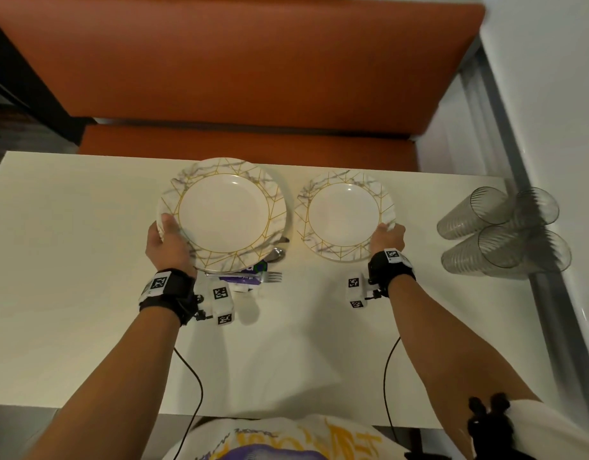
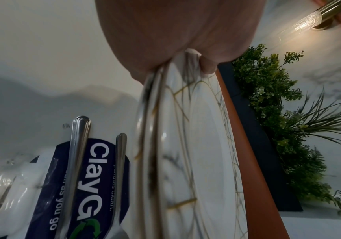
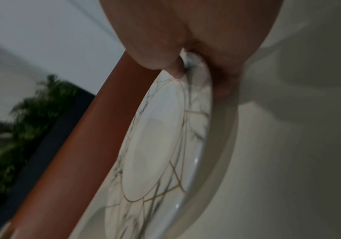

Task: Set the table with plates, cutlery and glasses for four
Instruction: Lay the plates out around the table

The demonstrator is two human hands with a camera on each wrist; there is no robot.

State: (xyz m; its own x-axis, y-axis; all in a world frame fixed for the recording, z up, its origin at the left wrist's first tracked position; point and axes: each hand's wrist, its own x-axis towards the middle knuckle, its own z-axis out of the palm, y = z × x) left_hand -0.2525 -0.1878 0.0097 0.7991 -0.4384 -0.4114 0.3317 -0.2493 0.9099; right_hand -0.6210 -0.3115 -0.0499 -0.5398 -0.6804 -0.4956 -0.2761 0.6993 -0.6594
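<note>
My left hand grips the near left rim of a stack of white plates with gold lines and grey marbling, thumb on top. The left wrist view shows several rims pinched under that hand. My right hand pinches the near right rim of a single matching plate, seen close in the right wrist view, with a shadow on the table under it. A fork and a spoon lie on a blue and white packet, partly hidden under the stack.
Several clear plastic glasses lie on their sides at the right end of the white table, against the wall. An orange bench runs along the far side. Green plants stand behind it.
</note>
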